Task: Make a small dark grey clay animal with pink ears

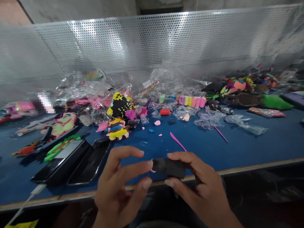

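Right hand: our right hand (201, 186) is curled, thumb below and fingers over the top, closed on the black clay block (169, 167).
Left hand: our left hand (118, 186) is half open; its fingertips (148, 164) pinch the block's left end, with a sliver of pink showing there.
Where the block is: held in the air between both hands, just over the table's near edge (237, 171), touching nothing else.
Risk, as we judge it: soft clay squeezed from two sides could smear or tear; if either grip slackens, the block would likely drop past the edge into our lap, not onto the blue table.
Risk nearby: a swing of our left wrist could knock the two phones (73, 161) lying side by side close by.
Counts, near: one black block, two phones, one white cable (30, 196).
Counts, middle: two pink modelling tools (178, 142), two finished clay figures (118, 118), a few loose clay crumbs.
Counts, far: one row of pastel clay sticks (192, 101), too blurred for us to count; clear bags too many and too heaped to number.
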The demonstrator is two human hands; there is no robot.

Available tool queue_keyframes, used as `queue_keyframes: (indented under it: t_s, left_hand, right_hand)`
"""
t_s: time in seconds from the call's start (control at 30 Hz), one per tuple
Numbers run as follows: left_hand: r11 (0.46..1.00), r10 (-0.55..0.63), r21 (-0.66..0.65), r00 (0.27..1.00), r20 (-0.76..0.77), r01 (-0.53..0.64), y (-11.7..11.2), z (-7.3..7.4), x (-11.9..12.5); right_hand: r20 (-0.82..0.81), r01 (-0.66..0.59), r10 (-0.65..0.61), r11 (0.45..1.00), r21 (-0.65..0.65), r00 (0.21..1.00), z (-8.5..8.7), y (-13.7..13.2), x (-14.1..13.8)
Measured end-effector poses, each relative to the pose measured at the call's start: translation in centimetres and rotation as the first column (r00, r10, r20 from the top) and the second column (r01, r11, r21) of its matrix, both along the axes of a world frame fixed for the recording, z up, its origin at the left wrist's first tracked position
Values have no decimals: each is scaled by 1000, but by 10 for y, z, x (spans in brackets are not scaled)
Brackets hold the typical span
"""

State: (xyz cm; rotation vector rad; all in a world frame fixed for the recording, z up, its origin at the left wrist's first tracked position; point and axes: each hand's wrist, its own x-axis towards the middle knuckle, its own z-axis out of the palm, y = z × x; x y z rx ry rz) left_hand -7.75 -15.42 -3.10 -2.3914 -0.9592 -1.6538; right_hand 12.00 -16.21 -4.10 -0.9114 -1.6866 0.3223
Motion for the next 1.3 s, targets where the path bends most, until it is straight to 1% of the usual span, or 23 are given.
queue_keyframes:
  t_s: [0.03,0.1,0.2,0.27,0.37,0.53,0.67,0.73,0.83,0.93,1.0,1.07,1.17,1.23,1.3]
  left_hand:
    - [997,-11,-78,999,40,14,0,0,-1]
    - [978,-52,-200,998,36,58,2,1,-2]
    - [950,-143,-290,988,-58,120,4,6,-3]
    - [941,-164,-314,982,-89,128,5,10,-3]
    - [945,-155,-307,980,-122,112,6,12,-5]
    - [978,-140,-177,976,-164,110,9,10,-9]
    - [989,-89,-136,973,-213,60,13,8,-10]
    - [988,-89,-144,970,-225,57,14,7,-10]
    - [978,-131,-187,967,-220,90,16,5,-11]
    - [967,-153,-234,964,-216,101,20,3,-12]
    - [959,-136,-275,961,-239,68,24,-1,-12]
    - [938,-107,-347,952,-288,1,29,-7,-12]
    - [881,-92,-463,925,-368,-97,34,-17,-12]
    - [845,-104,-520,914,-391,-127,36,-23,-12]
    - [815,-115,-564,916,-385,-135,35,-26,-11]
  right_hand:
    - [9,-7,7,1000,4,1000,0,0,0]
    - [35,-25,24,999,23,999,0,0,0]
    - [74,-45,42,998,42,996,-3,-1,-2]
    - [81,-69,66,997,39,995,-5,-1,-3]
    - [79,-91,89,995,34,993,-8,-1,-4]
    - [83,-108,105,994,30,991,-10,1,-3]
    - [77,-95,90,993,68,993,-9,3,-4]
    - [83,-96,90,992,77,993,-10,4,-5]
    - [99,-89,83,994,68,992,-13,5,-4]
    - [144,-99,95,995,26,985,-19,9,-3]
    - [207,-99,103,995,-27,973,-24,14,-3]
    - [290,-67,92,993,-95,953,-29,21,-4]
    - [433,-15,93,983,-180,897,-33,29,-4]
    - [493,-7,111,978,-209,863,-35,31,-3]
    - [507,-5,117,976,-218,854,-35,31,0]
